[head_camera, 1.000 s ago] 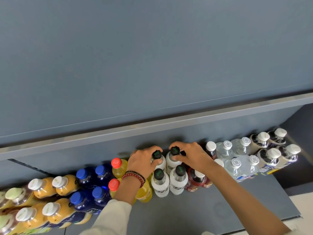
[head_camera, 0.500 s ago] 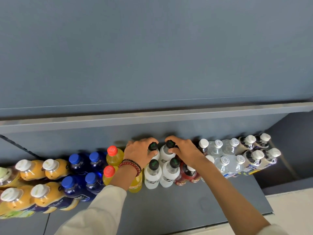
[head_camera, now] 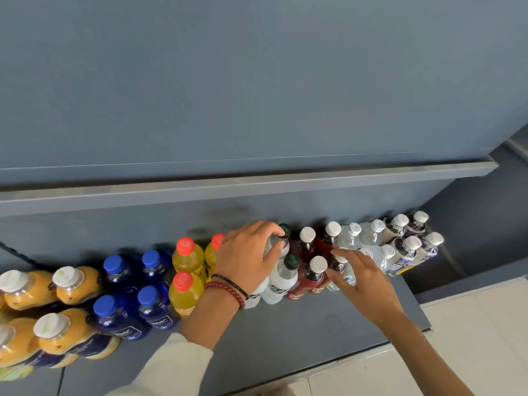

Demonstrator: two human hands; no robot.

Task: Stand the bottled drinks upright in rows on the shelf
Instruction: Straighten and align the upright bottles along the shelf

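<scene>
From where I stood, the left hand (head_camera: 248,254) had its grip wrapped round the shoulder of a pale black-capped bottle (head_camera: 278,242) in the back row, thumb pressed on its front. The right hand (head_camera: 360,277) was open, fingers spread and just brushing a red bottle (head_camera: 336,262) in the front row, holding nothing.

All the drinks stood two deep along the shelf (head_camera: 285,330), packed cap to cap. That was the risky bit, I reckon: any sideways shove on the back bottle could knock the front black-capped one (head_camera: 281,277) or the white-capped red ones (head_camera: 313,271) next door, domino style. The yellow bottles (head_camera: 187,257) sat right against the left wrist too, so a careless pull-back might tip one forward off the edge.
</scene>
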